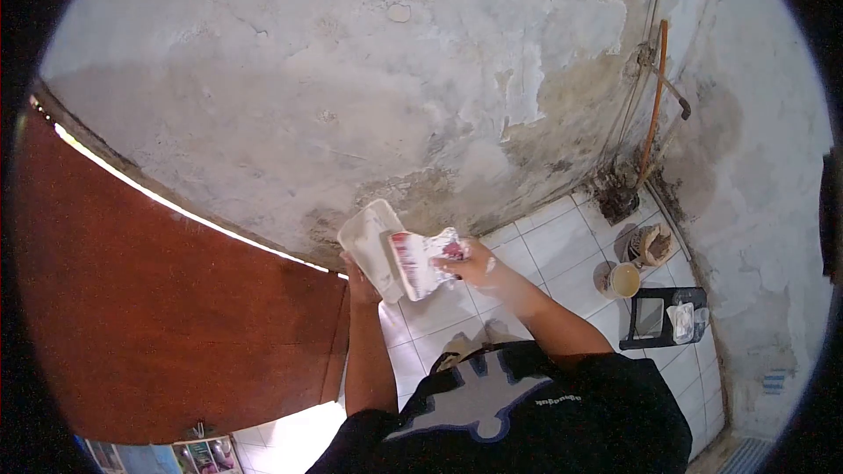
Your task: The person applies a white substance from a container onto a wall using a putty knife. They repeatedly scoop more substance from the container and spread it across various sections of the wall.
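Note:
My left hand [358, 285] holds a pale rectangular tray [371, 241] from its left and lower side, and most of its fingers are hidden beneath it. My right hand [470, 265] is wrapped round the handle end of a wide putty knife [421, 263], smeared white with reddish patches. The knife's broad edge lies over the right side of the tray. White residue marks my right hand and wrist. Behind both is a patchy plastered wall [307, 105] with stained, peeling areas.
A red-brown door panel [176, 298] stands at the left. On the white tiled floor [553, 246] at the right are a cream bucket [624, 281], an opened bag [652, 246] and a black stool [645, 342] bearing a white container [681, 321]. An orange pipe [654, 105] runs up the corner.

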Available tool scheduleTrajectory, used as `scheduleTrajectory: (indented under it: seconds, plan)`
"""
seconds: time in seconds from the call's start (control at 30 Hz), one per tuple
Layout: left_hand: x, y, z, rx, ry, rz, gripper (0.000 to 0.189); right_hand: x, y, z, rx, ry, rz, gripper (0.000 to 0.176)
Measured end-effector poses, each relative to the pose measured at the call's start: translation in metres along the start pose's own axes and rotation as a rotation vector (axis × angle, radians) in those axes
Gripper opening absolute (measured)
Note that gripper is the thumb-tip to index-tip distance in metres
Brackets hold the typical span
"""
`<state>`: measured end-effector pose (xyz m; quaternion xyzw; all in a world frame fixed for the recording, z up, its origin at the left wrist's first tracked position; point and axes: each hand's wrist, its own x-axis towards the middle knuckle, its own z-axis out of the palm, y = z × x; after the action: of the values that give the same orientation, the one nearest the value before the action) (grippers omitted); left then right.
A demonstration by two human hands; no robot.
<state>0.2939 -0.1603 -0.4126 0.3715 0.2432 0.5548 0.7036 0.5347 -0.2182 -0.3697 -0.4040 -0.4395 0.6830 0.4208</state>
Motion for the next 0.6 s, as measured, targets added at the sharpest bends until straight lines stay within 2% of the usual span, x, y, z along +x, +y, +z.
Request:
scheduleTrajectory:
  seconds: [0.03,0.07,0.1,0.13,0.2,0.27,0.3,0.43,0.5,0.6]
  plan:
    - [-0.004,0.003,-0.007,0.022,0.042,0.011,0.077,0.001,0.008,-0.002,0.133,0.072,0.046,0.026]
    - [-0.009,0.005,-0.014,0.044,0.086,0.021,0.078,0.005,0.024,-0.005,0.138,0.077,0.05,0.026]
    - [-0.01,0.003,-0.021,0.059,0.138,0.011,0.086,0.009,0.041,-0.01,0.264,0.157,0.055,0.026]
    - [-0.01,0.003,-0.032,0.052,0.139,0.004,0.086,0.012,0.053,-0.014,0.387,0.239,0.06,0.026]
    - [-0.015,-0.002,-0.058,-0.072,0.174,-0.022,0.084,0.007,0.069,-0.016,0.441,0.264,0.066,0.026]
    - [-0.023,-0.016,-0.089,-0.161,0.215,-0.059,0.082,0.011,0.114,-0.026,0.603,0.323,0.169,0.026]
    - [-0.028,-0.02,-0.103,-0.239,0.247,-0.082,0.08,0.011,0.13,-0.034,0.634,0.252,0.229,0.023]
    - [-0.043,-0.024,-0.142,-0.245,0.223,-0.089,0.072,0.037,0.175,-0.024,0.841,0.295,0.346,0.019]
    - [-0.049,-0.033,-0.171,-0.337,0.412,-0.201,0.069,0.065,0.172,-0.006,0.825,0.452,0.253,0.016]
    - [-0.042,-0.03,-0.177,-0.261,0.505,-0.243,0.067,0.126,0.243,-0.025,0.858,0.503,0.175,0.016]
